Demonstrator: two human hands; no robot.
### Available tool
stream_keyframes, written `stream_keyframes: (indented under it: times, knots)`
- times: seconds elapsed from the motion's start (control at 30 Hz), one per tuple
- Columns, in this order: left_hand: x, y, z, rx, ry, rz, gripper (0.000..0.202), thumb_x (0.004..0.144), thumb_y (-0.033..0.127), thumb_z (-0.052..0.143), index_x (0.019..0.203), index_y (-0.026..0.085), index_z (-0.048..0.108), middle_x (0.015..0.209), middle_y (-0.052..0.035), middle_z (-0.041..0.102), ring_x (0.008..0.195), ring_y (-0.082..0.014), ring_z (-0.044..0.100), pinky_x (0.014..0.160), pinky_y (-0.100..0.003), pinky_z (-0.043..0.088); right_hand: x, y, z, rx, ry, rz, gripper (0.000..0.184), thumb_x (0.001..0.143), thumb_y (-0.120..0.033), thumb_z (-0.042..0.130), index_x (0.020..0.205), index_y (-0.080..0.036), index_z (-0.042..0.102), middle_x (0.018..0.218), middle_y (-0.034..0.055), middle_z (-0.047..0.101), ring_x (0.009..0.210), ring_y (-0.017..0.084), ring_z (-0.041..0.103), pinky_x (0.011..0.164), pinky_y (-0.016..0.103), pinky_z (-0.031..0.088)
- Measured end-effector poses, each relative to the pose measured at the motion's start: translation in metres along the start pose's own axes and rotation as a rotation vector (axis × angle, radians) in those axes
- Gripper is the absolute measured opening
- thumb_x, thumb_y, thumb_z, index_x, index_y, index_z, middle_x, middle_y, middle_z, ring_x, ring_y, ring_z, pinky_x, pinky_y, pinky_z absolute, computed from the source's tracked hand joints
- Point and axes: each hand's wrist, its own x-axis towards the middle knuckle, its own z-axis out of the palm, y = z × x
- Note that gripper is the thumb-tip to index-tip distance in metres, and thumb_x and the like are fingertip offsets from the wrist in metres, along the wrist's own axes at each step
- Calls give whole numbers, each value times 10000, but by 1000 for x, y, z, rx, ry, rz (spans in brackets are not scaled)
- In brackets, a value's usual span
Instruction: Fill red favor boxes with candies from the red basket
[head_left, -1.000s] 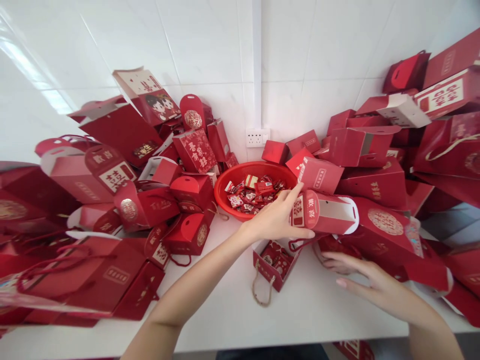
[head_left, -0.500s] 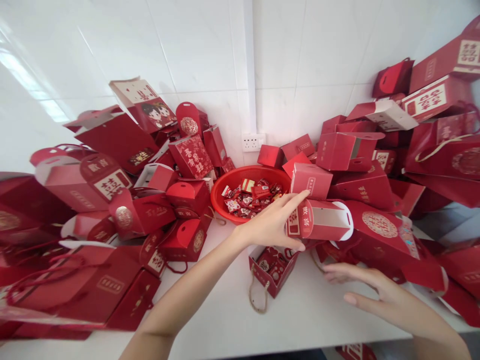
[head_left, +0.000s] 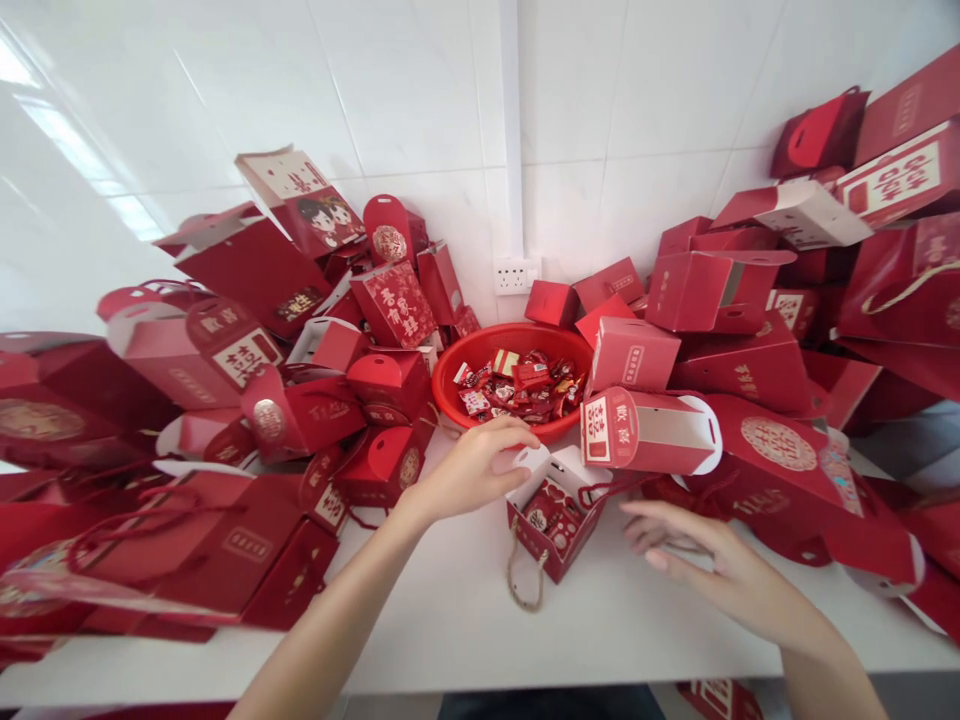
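Note:
An open red gift box [head_left: 566, 555] with a rope handle stands on the white table, red-wrapped sweets [head_left: 553, 515] inside it. My left hand [head_left: 476, 465] hovers at the box's left flap, fingers loosely bent and apart, with nothing visible in them. To the right of the box, my right hand [head_left: 686, 545] is held over the table, empty and with its fingers apart. Just behind the box, a red basket [head_left: 442, 385] holds many wrapped sweets. A red gift box with a clear window [head_left: 652, 435] lies on its side between the basket and my right hand.
Red gift boxes [head_left: 217, 530] are heaped along the left. Another heap of red boxes [head_left: 757, 375] fills the right side, up against the tiled wall [head_left: 420, 90]. A socket [head_left: 516, 276] sits on the wall behind the basket. The table's front edge [head_left: 420, 685] runs close to me.
My left hand has let go of the windowed box, left lying at the right, and moved left to the open box's flap. My right hand has shifted slightly left. The view has tilted a little.

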Motion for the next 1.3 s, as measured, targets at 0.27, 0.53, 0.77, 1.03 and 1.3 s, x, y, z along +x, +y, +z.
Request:
stream_keyframes:
  times: [0.27,0.53,0.77,1.03,1.3]
  knots:
    - [-31,-9,-9,-21,17,-185,288,794,143,573,1002,191,765,1026,-45,781,785,-174,690,734,-265,550,10,-2,10,43,80,-87,597,941,-532,585,1465,-257,505,1091,102,738,986,231,720,953,416,572]
    - [-61,-24,-30,-110,128,-363,265,814,320,625,977,182,781,1025,-74,785,882,-230,712,759,-295,566,14,-3,19,24,37,-69,460,925,-519,612,1269,-219,670,1080,115,764,996,258,724,937,409,565]
    - [-65,-26,-26,-155,147,-373,282,837,365,633,989,176,776,1026,-81,779,875,-224,692,770,-301,563,12,-15,30,-82,-154,-2,385,923,-537,592,1106,-242,759,1091,82,782,1005,275,730,869,384,596]
    - [-67,-32,-22,-188,156,-365,290,855,375,639,1005,166,771,1050,-100,766,885,-217,682,738,-278,548,-2,-2,38,-116,-227,-61,501,942,-464,600,1387,-235,592,1191,113,723,1023,252,706,975,410,555]
    - [-69,-31,-19,-227,180,-365,293,859,370,651,1029,158,763,1093,-107,760,915,-222,692,800,-301,563,14,9,43,-216,329,-55,611,971,-539,510,1494,-255,373,1249,143,674,1090,286,687,960,445,558]
